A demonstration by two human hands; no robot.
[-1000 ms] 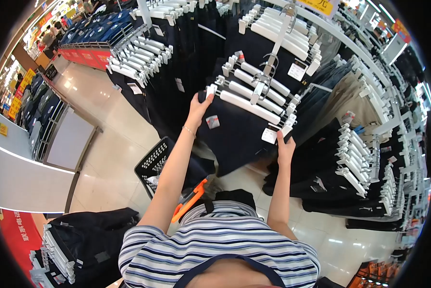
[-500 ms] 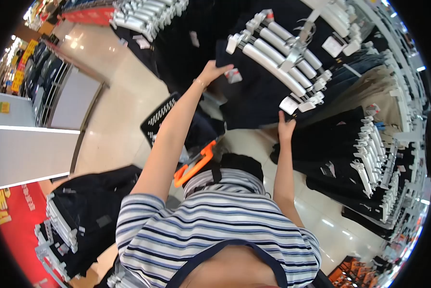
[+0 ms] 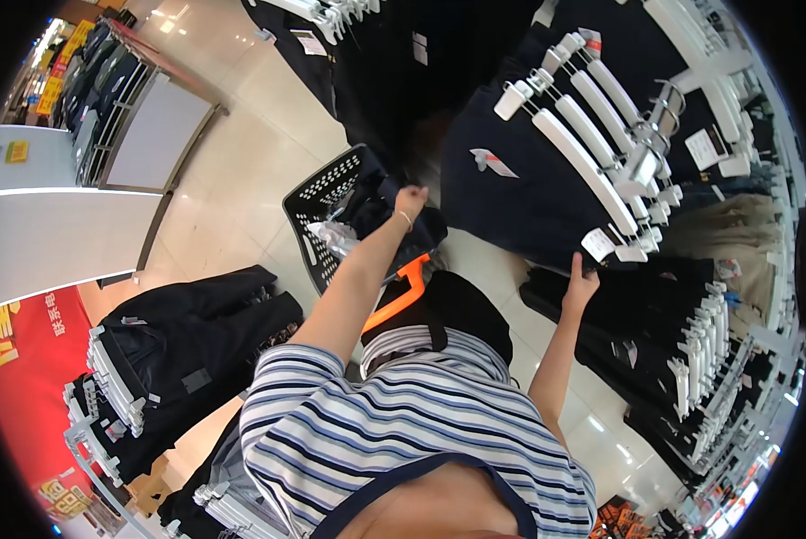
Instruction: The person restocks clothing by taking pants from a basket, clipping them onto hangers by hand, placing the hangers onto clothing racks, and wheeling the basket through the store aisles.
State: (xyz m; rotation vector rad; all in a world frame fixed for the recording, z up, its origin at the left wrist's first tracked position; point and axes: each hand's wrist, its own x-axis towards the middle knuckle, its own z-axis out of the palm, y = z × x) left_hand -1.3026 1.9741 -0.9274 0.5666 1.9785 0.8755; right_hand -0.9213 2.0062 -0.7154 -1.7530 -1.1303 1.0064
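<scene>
Dark navy trousers [image 3: 511, 193] hang from white clip hangers [image 3: 578, 162] in front of me. My right hand [image 3: 583, 286] is closed at their lower right edge, its thumb beside a white price tag [image 3: 598, 243]. Another tag [image 3: 495, 163] hangs on the left part of the cloth. My left hand [image 3: 410, 201] is off the trousers, over the black shopping basket [image 3: 306, 193], with its fingers curled in; whether they hold anything is unclear against the dark cloth. Dark clothing [image 3: 367, 199] and clear plastic [image 3: 333, 237] lie in the basket, near its orange handle [image 3: 403, 301].
Black trousers [image 3: 655, 323] hang in a row at the right, with beige ones [image 3: 731, 229] behind. More black garments [image 3: 178, 359] are on a rack at the left, beside a red sign [image 3: 30, 386]. Glossy floor tiles [image 3: 232, 117] run between the displays.
My left hand has let go of the trousers and moved down over the basket. My right hand stays at the trousers' edge. The view has shifted, so the racks appear further right.
</scene>
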